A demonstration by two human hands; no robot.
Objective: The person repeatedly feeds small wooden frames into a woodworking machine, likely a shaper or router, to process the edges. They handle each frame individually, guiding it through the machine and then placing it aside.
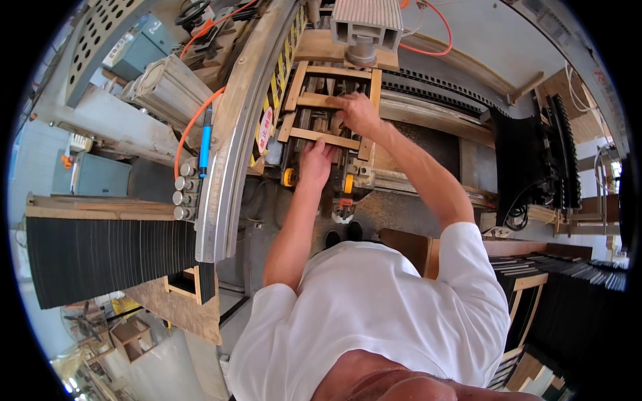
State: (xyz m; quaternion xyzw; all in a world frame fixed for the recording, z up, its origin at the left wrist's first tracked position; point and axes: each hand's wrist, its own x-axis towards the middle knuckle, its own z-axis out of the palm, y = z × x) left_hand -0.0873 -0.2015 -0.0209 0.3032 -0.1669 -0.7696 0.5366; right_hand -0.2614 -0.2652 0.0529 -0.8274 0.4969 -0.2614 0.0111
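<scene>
A light wooden frame (375, 90) of rails and cross slats lies in a machine bed in front of me. My left hand (317, 162) comes from below to its near cross slat (341, 141), fingers closed around the slat's edge. Farther in, my right hand (361, 116) reaches over the frame and its fingers are closed on the middle cross slat (313, 100). The far cross slat (339, 71) lies under a metal press head (362, 52). Part of the right hand's grip is hidden by the hand itself.
A long metal beam (224, 194) runs along the left, with a blue pen-like tool (206, 142) and an orange hose (190, 127). Stacks of black-covered frames stand left (107, 257) and right (575, 307). Yellow rollers (348, 183) sit at the machine's near end.
</scene>
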